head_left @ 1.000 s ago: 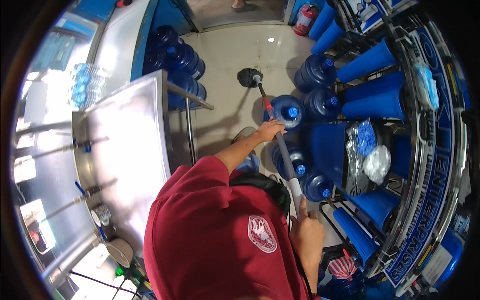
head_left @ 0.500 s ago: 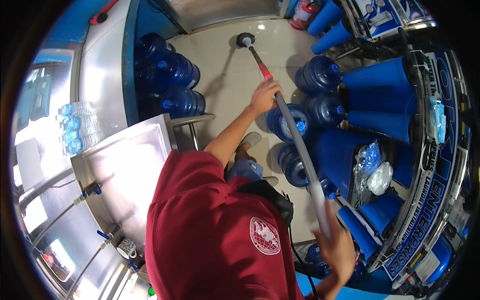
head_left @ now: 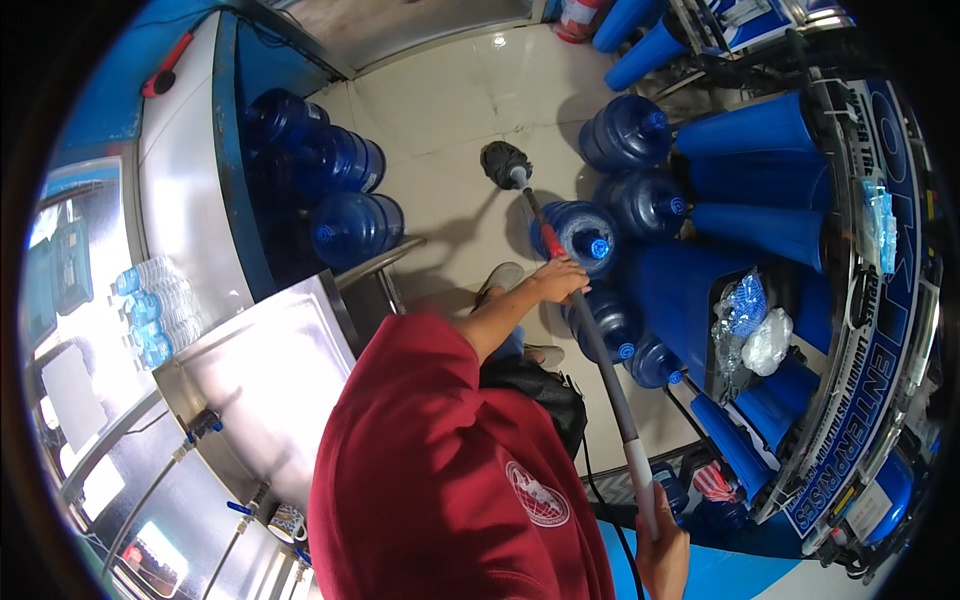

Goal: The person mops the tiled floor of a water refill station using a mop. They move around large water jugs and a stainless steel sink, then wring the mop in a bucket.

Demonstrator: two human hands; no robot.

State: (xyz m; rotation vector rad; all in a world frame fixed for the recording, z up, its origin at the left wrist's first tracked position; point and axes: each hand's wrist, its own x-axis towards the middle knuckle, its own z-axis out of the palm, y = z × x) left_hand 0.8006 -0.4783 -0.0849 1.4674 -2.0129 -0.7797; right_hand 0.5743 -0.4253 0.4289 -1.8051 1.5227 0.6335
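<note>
A mop (head_left: 603,352) with a long grey handle and a red section slants from the lower right up the middle of the view. Its dark, stringy head (head_left: 506,165) rests on the pale tiled floor (head_left: 425,130). My left hand (head_left: 558,279) is wrapped round the handle just below the red section. Lower right, my right hand (head_left: 662,548) grips the handle near its end. Close to the handle stand large blue water jugs (head_left: 575,238), the nearest partly behind the handle.
More blue jugs (head_left: 358,228) stand along the left, beside a steel counter (head_left: 250,380) with a rail. Blue cylinders (head_left: 750,125) and a display rack line the right side. Plastic-wrapped items (head_left: 768,342) lie there. A doorway sill (head_left: 440,47) crosses the far end.
The mop head has come back toward me from near the doorway. My left hand has moved nearer with the handle, and my right hand has gone lower, toward the bottom edge.
</note>
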